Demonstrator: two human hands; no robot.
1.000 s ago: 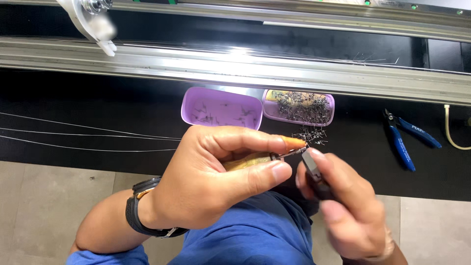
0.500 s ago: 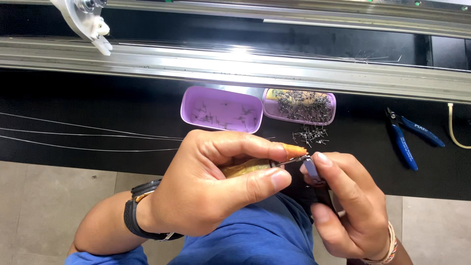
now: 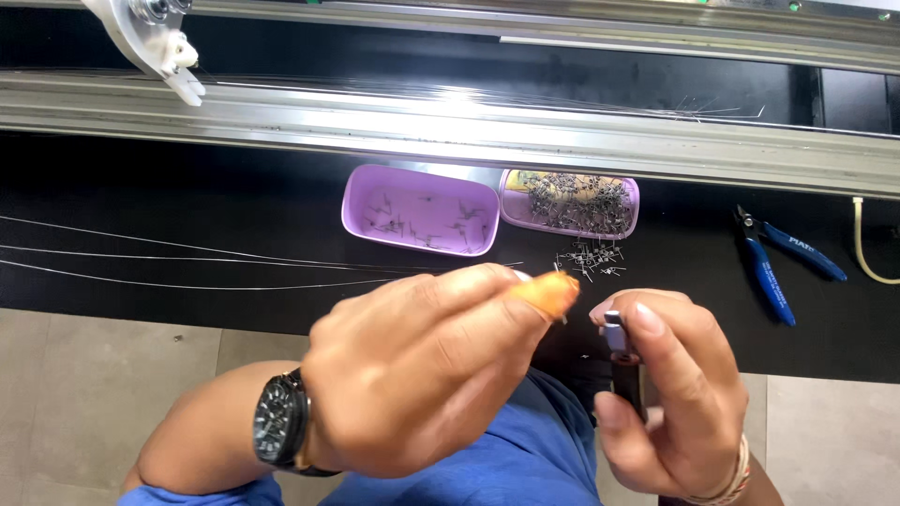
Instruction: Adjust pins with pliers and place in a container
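Hands [image 3: 422, 375] raised, nearer tray [image 3: 419, 209] edge

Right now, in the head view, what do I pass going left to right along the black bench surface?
Thin wires → open purple tray → purple tray full of small metal pins → blue-handled cutters → pale cable end at the right edge.

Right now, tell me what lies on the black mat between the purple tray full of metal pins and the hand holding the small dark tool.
In the head view, a loose scatter of small metal pins lies on the black mat, between the fuller purple tray and the right hand with its dark tool.
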